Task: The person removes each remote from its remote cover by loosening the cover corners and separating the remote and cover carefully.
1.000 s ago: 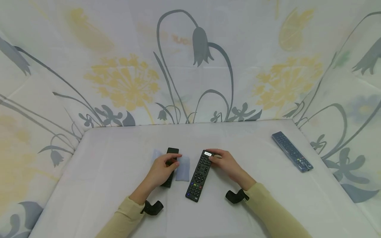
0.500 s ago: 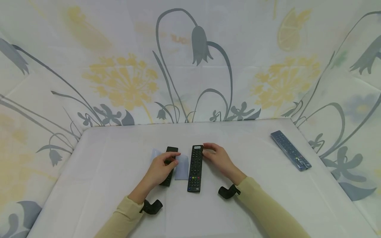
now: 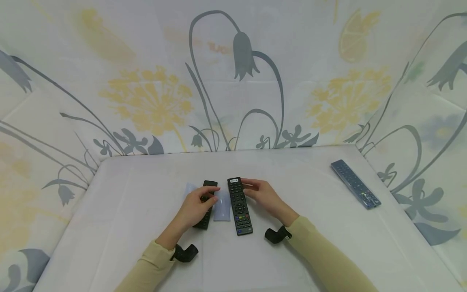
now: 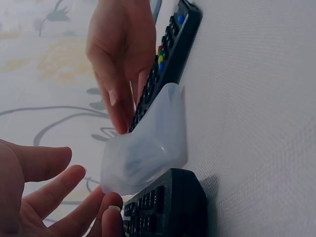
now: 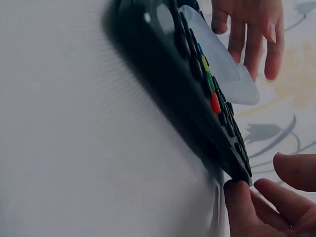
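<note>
Remote (frame centre) touched at upper end by right grip, fingers loose; best guided lightly, flat. Left grip relaxed, nothing held.

Smooth, largely matt black plastic casings mark the remote control with coloured buttons and its darker-looking neighbour, a second black remote, both set with dull, rubbery-looking keys. A thin, translucent plastic sleeve shows a soft sheen and small glints along its folds. Glossy, clear-looking film catches the light on a wrapped remote. Matt tablecloth reveals a fine woven grain; lightly creased printed fabric backdrop and dull cloth sleeves complete the textures.
</note>
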Demonstrator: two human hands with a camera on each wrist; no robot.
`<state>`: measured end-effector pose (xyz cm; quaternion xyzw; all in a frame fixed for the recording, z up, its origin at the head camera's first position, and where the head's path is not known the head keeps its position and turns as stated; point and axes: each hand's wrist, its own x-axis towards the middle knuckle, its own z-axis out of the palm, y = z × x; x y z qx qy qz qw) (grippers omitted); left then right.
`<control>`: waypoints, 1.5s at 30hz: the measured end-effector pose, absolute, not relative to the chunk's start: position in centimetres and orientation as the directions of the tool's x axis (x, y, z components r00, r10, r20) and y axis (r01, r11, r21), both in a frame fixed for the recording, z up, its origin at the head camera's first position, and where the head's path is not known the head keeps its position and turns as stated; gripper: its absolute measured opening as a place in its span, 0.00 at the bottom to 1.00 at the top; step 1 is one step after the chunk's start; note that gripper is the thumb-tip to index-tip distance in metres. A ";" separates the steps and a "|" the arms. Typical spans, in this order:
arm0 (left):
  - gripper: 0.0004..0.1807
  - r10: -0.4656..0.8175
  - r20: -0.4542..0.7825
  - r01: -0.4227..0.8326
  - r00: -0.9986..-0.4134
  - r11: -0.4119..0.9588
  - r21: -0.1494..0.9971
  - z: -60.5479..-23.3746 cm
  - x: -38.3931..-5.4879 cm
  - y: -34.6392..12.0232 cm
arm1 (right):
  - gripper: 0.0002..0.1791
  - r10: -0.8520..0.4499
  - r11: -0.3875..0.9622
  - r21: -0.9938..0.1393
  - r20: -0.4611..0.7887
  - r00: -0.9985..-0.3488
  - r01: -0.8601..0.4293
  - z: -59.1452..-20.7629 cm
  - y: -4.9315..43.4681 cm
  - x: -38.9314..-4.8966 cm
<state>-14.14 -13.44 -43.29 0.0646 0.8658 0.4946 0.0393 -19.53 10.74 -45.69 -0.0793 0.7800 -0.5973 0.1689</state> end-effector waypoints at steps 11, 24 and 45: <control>0.17 0.150 0.000 0.075 -0.989 0.494 0.867 -43.2 -14.1 -13.7 | 0.22 -0.293 0.207 -0.974 -0.154 -0.944 0.094 -45.5 10.3 -19.0; 0.15 0.139 -0.010 0.063 -0.990 0.507 0.860 -43.0 -13.9 -13.9 | 0.19 -0.259 0.217 -0.964 -0.209 -0.943 0.154 -44.8 11.0 -16.8; 0.14 0.148 -0.021 0.056 -0.989 0.495 0.867 -43.1 -14.0 -13.9 | 0.22 -0.297 0.159 -0.974 -0.201 -0.933 0.160 -45.0 12.9 -16.3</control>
